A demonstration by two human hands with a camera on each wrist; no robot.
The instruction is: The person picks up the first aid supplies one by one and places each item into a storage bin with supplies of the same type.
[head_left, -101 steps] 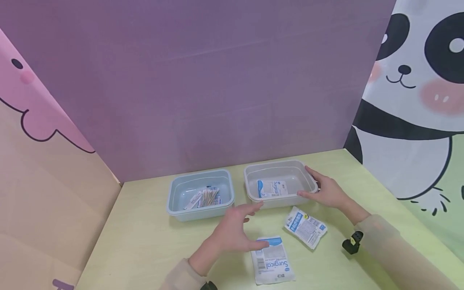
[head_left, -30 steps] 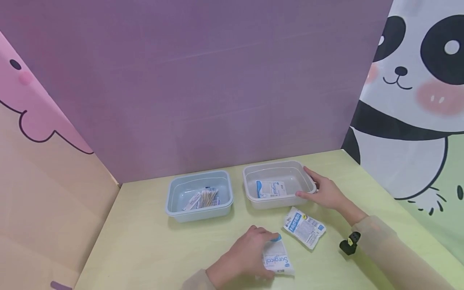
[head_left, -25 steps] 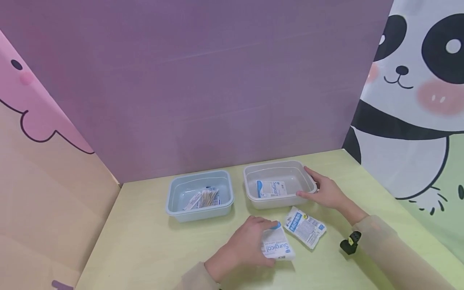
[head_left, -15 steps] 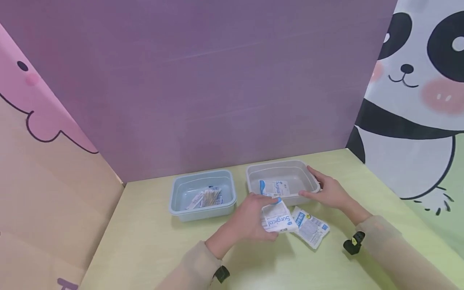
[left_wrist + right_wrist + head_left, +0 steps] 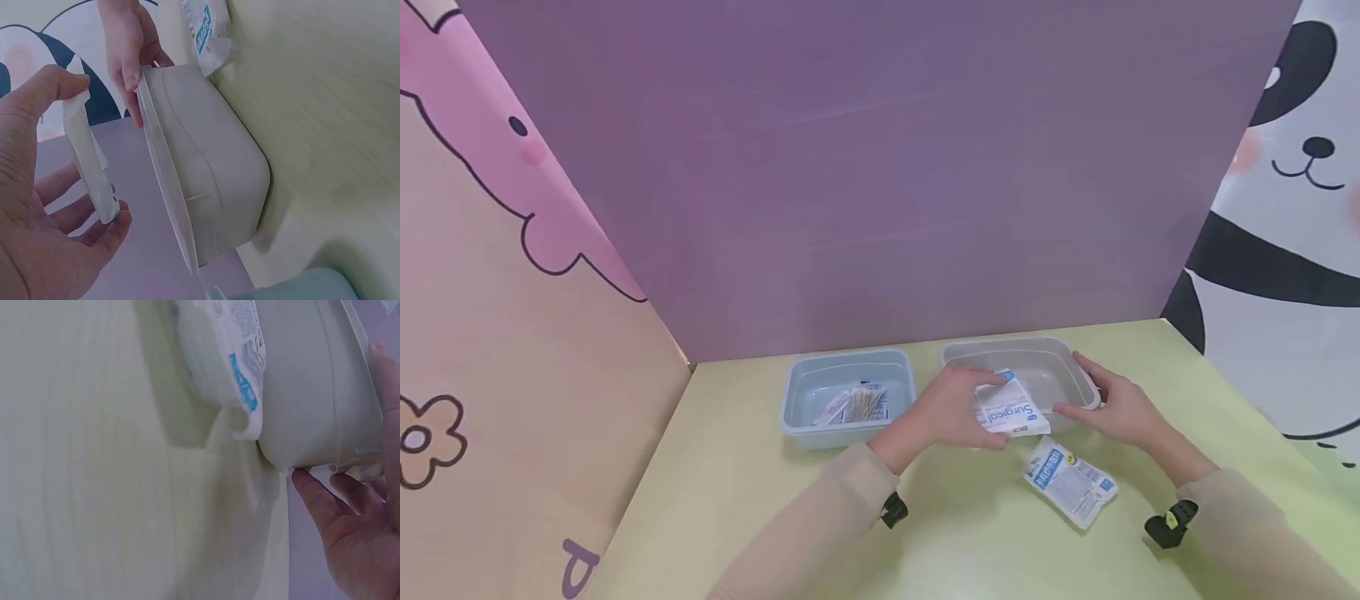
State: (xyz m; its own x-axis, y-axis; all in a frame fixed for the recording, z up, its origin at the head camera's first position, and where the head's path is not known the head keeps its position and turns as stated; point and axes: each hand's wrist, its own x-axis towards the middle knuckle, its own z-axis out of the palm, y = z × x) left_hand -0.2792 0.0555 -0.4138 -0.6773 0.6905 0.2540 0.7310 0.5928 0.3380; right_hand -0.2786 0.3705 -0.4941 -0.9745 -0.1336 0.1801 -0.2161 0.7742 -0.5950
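My left hand (image 5: 953, 410) pinches a white and blue packet printed "Surgical" (image 5: 1012, 411) between thumb and fingers. It holds the packet over the near side of a light grey plastic bin (image 5: 1051, 372). In the left wrist view the packet (image 5: 87, 156) shows edge-on, beside the bin's rim. My right hand (image 5: 1122, 408) grips the right end of the grey bin, thumb at the near corner and fingers round the far one. Hand and packet hide the left part of the bin's inside. A second white packet with a blue label (image 5: 1072, 483) lies in front of the bin.
A light blue bin (image 5: 835, 437) stands left of the grey one, holding cotton swabs (image 5: 868, 406) and small white packets (image 5: 835, 408). Both bins stand on a pale yellow table (image 5: 715, 500), near the purple back panel (image 5: 880, 208).
My left hand took hold of the "Surgical" packet on the table, lifted it and carried it forward over the grey bin. My right hand kept its grip on the bin. The head view turned slightly left.
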